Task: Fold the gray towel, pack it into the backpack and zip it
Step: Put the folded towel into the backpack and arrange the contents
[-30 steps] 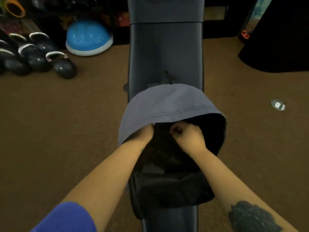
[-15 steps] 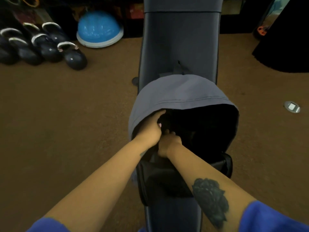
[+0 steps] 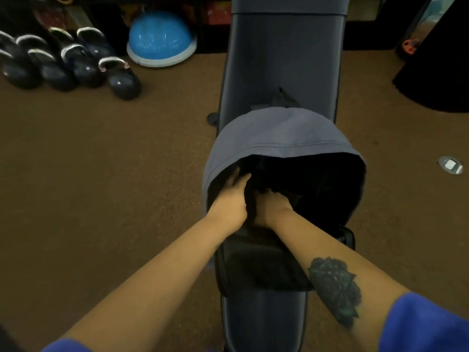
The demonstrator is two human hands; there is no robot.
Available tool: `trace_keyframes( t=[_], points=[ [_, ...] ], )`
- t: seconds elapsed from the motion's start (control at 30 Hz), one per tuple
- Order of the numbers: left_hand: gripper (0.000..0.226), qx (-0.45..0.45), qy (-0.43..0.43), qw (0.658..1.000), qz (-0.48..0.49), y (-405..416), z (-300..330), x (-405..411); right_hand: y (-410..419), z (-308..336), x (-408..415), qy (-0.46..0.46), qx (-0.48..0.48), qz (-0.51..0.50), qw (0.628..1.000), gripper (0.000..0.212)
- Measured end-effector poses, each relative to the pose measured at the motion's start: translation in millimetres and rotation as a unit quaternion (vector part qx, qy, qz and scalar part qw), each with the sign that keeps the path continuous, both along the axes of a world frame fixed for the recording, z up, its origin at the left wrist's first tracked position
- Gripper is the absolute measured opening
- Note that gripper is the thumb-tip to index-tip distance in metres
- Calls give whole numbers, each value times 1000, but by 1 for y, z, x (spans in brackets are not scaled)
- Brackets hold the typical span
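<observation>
While both hands reach into the dark mouth of the backpack [image 3: 284, 189], the step in hand seems to be the zipping or the last tucking in; which of the two is hard to tell. The left hand [image 3: 232, 196] lies against the left inner edge of the opening with its fingers fairly straight, pressing or steadying the gray flap [image 3: 276, 133] that arches just beyond it. The right hand [image 3: 272, 204], just beside the left, is curled downward into the shadow; it may be pinching a zipper pull, but what it grips, if anything, cannot be seen. To do this well, the left hand would hold the edge taut while the right draws the pull along the rim in one steady line, keeping cloth clear of the teeth. The towel itself is not visible; I judge that it already lies inside, beneath the hands. The bag is black with a gray top, gaping wide, lying on a dark padded bench [image 3: 279, 59] that stretches away beyond the hands and back under the forearms.
</observation>
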State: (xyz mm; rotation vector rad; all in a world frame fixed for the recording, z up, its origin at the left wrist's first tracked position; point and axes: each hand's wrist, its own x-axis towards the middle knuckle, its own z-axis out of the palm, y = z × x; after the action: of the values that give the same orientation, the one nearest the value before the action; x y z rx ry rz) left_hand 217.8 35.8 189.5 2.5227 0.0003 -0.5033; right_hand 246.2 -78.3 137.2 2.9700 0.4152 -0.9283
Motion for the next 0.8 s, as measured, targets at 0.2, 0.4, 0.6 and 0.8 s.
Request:
trace_keyframes(
  t=[0.2,0.4,0.6,0.8],
  points=[
    [91,70,31,994,-74,-4,-6,-4,-26,25,-1,-18,30,36,999,41],
    [92,102,30,991,-78,-4,-17,-7,-17,18,-8,0,34,74,997,68],
    [99,114,24,989,-86,8,-26,-3,-19,12,-13,-26,47,46,998,56],
    [105,126,26,988,-83,15,-36,1,-23,15,-12,-31,62,82,994,41]
  ],
)
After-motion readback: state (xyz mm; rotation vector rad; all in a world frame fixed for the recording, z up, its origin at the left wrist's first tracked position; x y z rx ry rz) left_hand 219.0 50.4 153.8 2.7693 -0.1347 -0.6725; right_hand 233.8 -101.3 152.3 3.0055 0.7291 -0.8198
